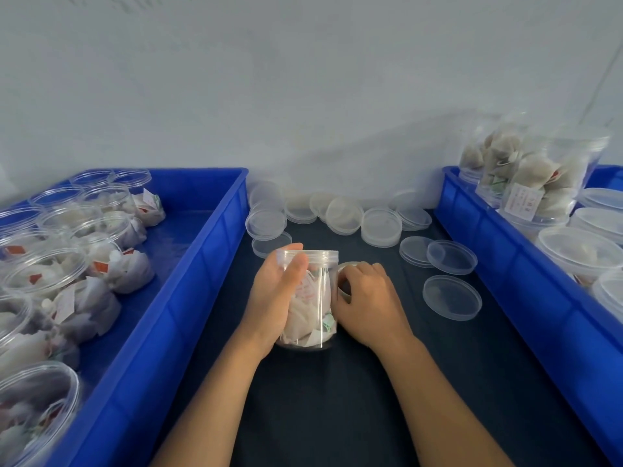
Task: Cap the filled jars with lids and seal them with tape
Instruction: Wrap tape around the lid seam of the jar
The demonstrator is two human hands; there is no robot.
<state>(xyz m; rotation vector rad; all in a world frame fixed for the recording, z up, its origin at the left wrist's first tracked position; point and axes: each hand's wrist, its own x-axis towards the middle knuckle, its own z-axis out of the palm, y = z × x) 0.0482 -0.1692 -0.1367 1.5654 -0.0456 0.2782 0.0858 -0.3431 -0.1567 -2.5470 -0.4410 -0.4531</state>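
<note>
A clear plastic jar [315,298] filled with white tea bags stands on the dark table between my hands, with a clear lid [308,255] on top. My left hand [274,298] grips the jar's left side, thumb near the lid. My right hand [369,301] holds a roll of clear tape [345,281] against the jar's right side, just below the lid. Loose clear lids [451,296] lie on the table behind and to the right.
A blue crate [188,298] on the left holds several open filled jars [43,274]. Another blue crate [499,251] on the right holds several capped jars [536,176]. A pile of spare lids [344,215] sits along the white wall.
</note>
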